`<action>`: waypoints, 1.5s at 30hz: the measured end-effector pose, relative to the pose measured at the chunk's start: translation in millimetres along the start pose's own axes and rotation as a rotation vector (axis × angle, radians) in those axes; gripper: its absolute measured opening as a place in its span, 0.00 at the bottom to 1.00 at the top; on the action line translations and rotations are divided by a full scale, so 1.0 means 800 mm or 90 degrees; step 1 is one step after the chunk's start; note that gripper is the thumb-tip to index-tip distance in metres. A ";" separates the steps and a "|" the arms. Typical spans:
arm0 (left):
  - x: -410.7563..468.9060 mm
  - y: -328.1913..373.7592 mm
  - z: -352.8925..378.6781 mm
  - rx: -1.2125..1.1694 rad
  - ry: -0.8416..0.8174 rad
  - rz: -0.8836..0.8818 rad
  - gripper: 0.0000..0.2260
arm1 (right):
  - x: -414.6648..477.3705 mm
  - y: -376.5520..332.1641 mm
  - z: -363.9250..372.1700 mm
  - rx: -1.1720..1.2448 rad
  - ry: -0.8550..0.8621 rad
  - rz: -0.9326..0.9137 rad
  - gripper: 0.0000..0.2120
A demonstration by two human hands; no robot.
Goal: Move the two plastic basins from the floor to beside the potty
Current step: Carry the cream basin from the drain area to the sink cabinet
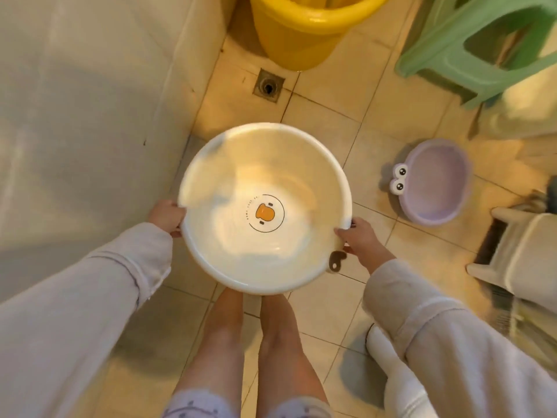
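Head view, 2 hands, left and right, gripping 1 white basin, 1 purple basin apparently on floor.

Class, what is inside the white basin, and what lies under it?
Inside the white basin: only a printed duck picture. Under it: floor tiles and feet, partly hidden.

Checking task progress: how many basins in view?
2. White basin held up at its rim by left hand and right hand; purple basin on the floor, right.
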State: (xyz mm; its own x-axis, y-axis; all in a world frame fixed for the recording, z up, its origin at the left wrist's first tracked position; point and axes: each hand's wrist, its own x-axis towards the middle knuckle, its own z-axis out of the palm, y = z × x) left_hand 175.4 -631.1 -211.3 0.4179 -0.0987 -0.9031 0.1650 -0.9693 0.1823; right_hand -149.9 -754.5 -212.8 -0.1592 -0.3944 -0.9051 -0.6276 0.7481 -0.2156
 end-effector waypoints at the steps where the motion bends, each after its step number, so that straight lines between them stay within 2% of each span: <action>1: -0.028 0.000 -0.010 -0.015 0.001 0.009 0.16 | -0.030 0.002 -0.012 0.012 0.003 -0.009 0.20; 8: -0.168 -0.003 -0.058 -0.098 0.013 0.050 0.18 | -0.177 0.037 -0.070 0.146 0.027 -0.044 0.17; 16: -0.248 0.017 -0.073 -0.186 -0.049 0.145 0.12 | -0.239 0.076 -0.098 0.390 -0.002 -0.081 0.15; 23: -0.259 0.056 -0.053 -0.099 -0.118 0.180 0.18 | -0.282 0.135 -0.095 0.545 0.073 -0.088 0.16; 29: -0.269 0.101 -0.022 0.094 -0.232 0.237 0.13 | -0.334 0.210 -0.040 0.762 0.172 -0.070 0.20; 35: -0.306 0.111 0.048 0.306 -0.285 0.311 0.09 | -0.396 0.293 0.062 0.953 0.311 -0.024 0.21; 39: -0.344 0.072 0.110 0.497 -0.342 0.340 0.04 | -0.447 0.350 0.142 1.086 0.404 0.055 0.18; 41: -0.368 0.040 0.140 0.600 -0.370 0.363 0.04 | -0.473 0.378 0.185 1.150 0.456 0.095 0.16; 45: -0.419 -0.041 0.190 0.755 -0.422 0.405 0.09 | -0.518 0.427 0.267 1.290 0.553 0.156 0.18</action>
State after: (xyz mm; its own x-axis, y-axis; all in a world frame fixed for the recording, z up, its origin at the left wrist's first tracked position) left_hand -106.2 -600.4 26.4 -0.3839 -0.3286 -0.8629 -0.8194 -0.3096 0.4824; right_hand -135.5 -221.1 10.4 -0.6468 0.1250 -0.7524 0.7552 -0.0329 -0.6547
